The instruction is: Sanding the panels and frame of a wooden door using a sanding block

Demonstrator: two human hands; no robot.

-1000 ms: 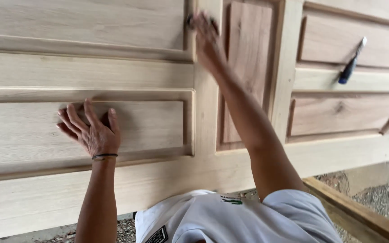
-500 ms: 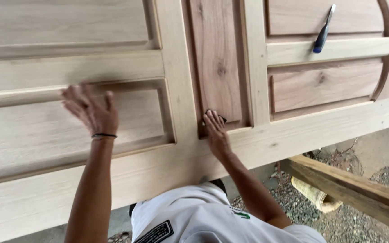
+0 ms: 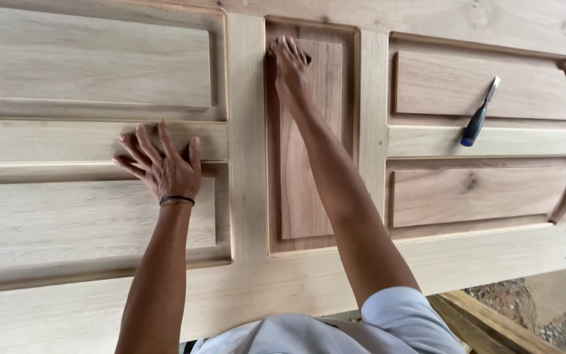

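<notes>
Head view: left hand (image 3: pixel 164 167) lies spread flat on the wooden door (image 3: pixel 250 282); right hand (image 3: pixel 288 60) presses what may be a dark sanding block (image 3: pixel 306 58) into the darker centre panel (image 3: pixel 306 164). Uneven pressure could gouge the moulding; the chisel (image 3: pixel 479 117) might roll off.

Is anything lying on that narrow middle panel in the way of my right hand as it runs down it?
Nothing visible does. The right hand presses a small dark pad at the top of the narrow panel, whose surface below is bare. The chisel lies off to the side on a rail, and the left hand rests flat on the door.
</notes>
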